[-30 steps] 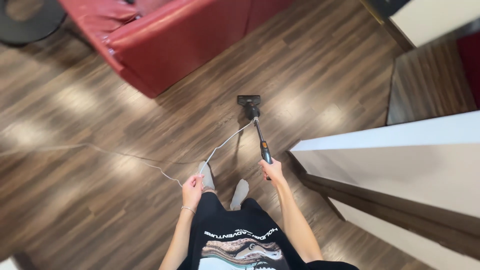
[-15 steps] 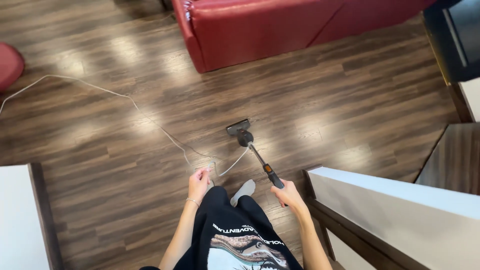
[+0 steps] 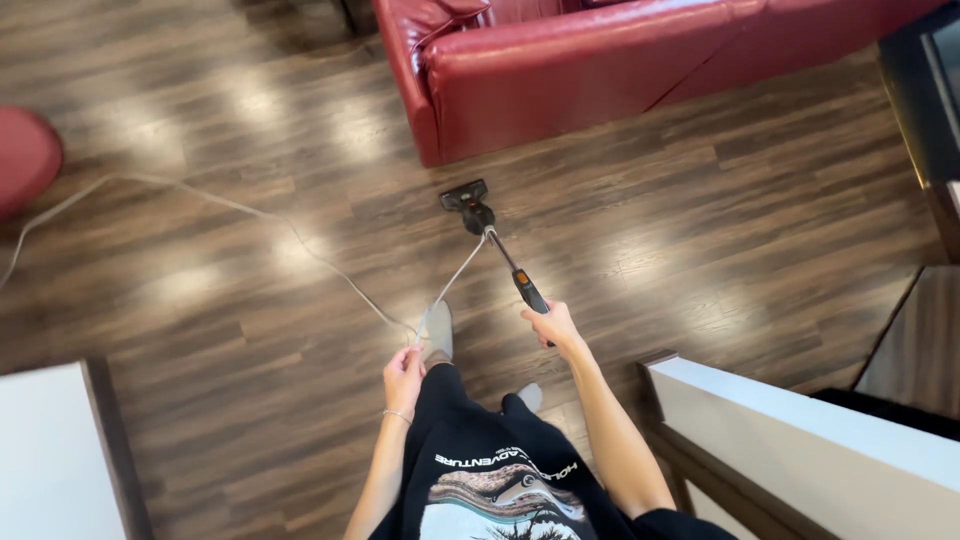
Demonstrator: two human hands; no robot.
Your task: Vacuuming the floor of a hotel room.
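Note:
My right hand (image 3: 556,327) grips the dark handle of a slim stick vacuum (image 3: 503,254) with an orange mark on it. Its black floor head (image 3: 465,197) rests on the brown wood floor (image 3: 700,230), just in front of the red leather sofa (image 3: 600,60). My left hand (image 3: 404,375) is closed around the grey power cord (image 3: 250,215), which loops up to the vacuum and trails away left across the floor. My feet in grey socks (image 3: 438,331) show below the hands.
A white counter edge (image 3: 800,440) juts in at lower right and another white surface (image 3: 50,450) at lower left. A red round seat (image 3: 25,155) sits at the left edge. Dark furniture (image 3: 925,90) stands at the upper right.
The view has swung so the sofa now sits straight ahead. The vacuum head has moved closer to the sofa's base. Both hands keep their grips.

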